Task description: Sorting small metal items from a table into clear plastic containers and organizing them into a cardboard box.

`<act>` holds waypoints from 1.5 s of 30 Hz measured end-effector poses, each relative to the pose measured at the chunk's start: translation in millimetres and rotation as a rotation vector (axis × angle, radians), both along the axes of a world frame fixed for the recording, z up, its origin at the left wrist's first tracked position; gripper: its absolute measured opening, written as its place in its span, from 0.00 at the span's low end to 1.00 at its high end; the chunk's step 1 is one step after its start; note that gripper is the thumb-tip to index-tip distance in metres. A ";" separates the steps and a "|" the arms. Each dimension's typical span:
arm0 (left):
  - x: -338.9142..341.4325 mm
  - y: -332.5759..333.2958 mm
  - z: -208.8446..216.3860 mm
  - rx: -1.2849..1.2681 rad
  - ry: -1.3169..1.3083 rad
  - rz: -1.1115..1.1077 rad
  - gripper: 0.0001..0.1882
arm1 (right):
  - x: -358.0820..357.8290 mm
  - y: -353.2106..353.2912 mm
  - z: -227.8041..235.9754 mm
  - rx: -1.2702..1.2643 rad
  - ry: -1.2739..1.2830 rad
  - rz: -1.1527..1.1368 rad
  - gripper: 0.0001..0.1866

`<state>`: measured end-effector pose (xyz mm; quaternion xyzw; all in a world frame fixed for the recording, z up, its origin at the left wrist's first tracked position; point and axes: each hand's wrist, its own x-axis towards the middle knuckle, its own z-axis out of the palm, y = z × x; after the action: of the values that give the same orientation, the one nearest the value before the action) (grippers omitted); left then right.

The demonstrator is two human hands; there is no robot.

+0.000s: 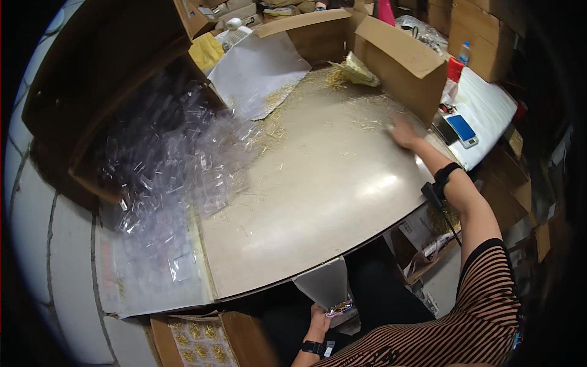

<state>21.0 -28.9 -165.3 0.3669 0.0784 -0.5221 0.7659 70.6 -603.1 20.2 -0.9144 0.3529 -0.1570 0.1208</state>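
At the table's front edge my left hand is closed on a small clear plastic box with gold-coloured pieces in it. The box sits at the lower mouth of a grey chute that hangs from the edge. My right hand is stretched out over the right side of the smooth tabletop, its fingers apart and slightly blurred. Just left of it lie scattered thin gold-coloured pins. More gold pins are strewn near the middle left.
Many clear plastic boxes are heaped at the left. Cardboard walls bound the back and right. A pale packet lies at the back. A blue-topped scale stands at the right. Below, a carton holds filled packs.
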 end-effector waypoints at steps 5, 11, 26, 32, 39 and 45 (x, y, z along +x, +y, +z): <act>-1.9 -12.0 16.8 0.154 -0.077 0.046 0.17 | 108.6 158.6 28.6 -0.019 0.319 0.377 0.39; -0.7 -5.6 13.7 0.213 -0.118 -0.001 0.16 | 91.0 278.4 15.7 -0.033 0.193 0.546 0.38; -9.0 12.1 42.7 0.116 -0.064 0.083 0.14 | -24.7 371.9 35.4 -0.066 0.037 0.720 0.32; -13.1 1.4 55.4 0.104 -0.062 0.023 0.17 | -39.4 389.5 28.0 -0.163 -0.066 0.654 0.31; -11.7 -10.0 56.5 0.052 -0.082 0.033 0.18 | -101.1 412.0 44.1 0.041 -0.088 0.770 0.29; -14.0 -5.4 37.6 0.074 -0.031 -0.019 0.23 | -160.3 391.8 35.6 0.278 -0.089 0.833 0.22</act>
<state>7.0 -34.3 -127.7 0.4038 0.0826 -0.5203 0.7479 -89.7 -211.3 55.8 -0.9460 -0.0338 -0.0851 0.3109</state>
